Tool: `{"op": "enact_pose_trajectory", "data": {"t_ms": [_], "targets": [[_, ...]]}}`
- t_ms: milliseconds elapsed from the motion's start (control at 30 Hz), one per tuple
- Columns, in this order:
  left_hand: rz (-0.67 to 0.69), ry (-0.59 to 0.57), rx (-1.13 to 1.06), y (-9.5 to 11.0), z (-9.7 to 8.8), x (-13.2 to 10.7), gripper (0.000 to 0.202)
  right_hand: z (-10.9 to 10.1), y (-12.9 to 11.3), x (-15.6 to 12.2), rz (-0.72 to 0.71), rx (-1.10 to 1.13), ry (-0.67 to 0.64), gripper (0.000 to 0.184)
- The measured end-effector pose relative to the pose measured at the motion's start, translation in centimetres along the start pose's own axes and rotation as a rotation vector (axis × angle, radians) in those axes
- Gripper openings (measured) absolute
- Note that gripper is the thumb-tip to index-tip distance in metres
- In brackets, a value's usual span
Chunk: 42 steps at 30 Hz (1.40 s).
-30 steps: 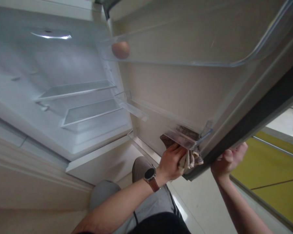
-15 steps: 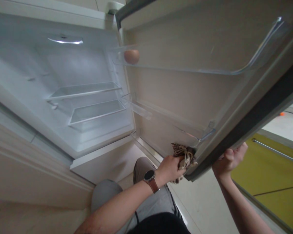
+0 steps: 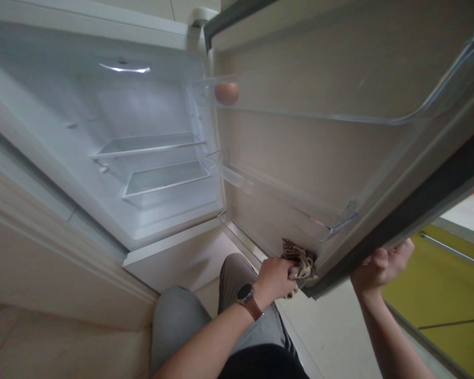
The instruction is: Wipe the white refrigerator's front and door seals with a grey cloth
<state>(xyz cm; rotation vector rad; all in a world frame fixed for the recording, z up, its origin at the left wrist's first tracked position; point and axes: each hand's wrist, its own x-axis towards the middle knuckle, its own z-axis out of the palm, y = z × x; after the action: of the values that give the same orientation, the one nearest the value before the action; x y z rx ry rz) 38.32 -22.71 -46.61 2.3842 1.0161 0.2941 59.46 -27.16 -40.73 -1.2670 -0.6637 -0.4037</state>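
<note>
My left hand (image 3: 275,279), with a watch on its wrist, is closed around a crumpled brown patterned cloth (image 3: 302,263). The cloth presses against the inner face of the open fridge door (image 3: 292,139), low down by its bottom outer corner. Out at the door's free edge, my right hand (image 3: 381,269) grips the dark gasket side (image 3: 395,210), its fingers partly hidden behind the edge. A brown egg (image 3: 226,93) sits in the clear upper door shelf (image 3: 319,113). Lower on the door is a second clear shelf (image 3: 276,192).
To the left, the lit fridge interior (image 3: 130,105) has glass shelves (image 3: 169,176). A white lower front panel (image 3: 181,255) is below it. My knees (image 3: 177,310) are bent under the door. At right stands a yellow-green cabinet (image 3: 446,279) with a bar handle.
The view has swung slightly left, so the fridge and door appear farther right. My left hand keeps the cloth at the door's lower corner, and my right hand stays on the edge.
</note>
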Motion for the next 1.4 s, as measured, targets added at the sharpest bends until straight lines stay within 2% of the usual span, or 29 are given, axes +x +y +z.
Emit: {"op": "enact_pose_trajectory", "data": {"t_ms": [433, 600, 767, 1067, 1400], "targets": [[0.009, 0.037, -0.009, -0.45, 0.28, -0.21, 0.027, -0.36, 0.35, -0.34, -0.042, 0.007, -0.016, 0.070], [0.009, 0.042, -0.010, -0.31, 0.04, -0.33, 0.028, -0.47, 0.67, -0.50, -0.094, 0.022, -0.027, 0.061], [0.008, 0.021, -0.004, -0.43, 0.05, -0.44, 0.028, -0.68, 0.75, -0.69, -0.095, 0.005, -0.042, 0.070], [-0.011, 0.015, -0.007, -0.25, -0.11, -0.55, 0.031, -0.65, 0.24, -0.77, -0.062, 0.020, -0.043, 0.073], [-0.025, 0.016, -0.019, -0.30, -0.06, -0.59, 0.029, -0.58, 0.12, -0.72, -0.089, 0.025, -0.045, 0.068]]}}
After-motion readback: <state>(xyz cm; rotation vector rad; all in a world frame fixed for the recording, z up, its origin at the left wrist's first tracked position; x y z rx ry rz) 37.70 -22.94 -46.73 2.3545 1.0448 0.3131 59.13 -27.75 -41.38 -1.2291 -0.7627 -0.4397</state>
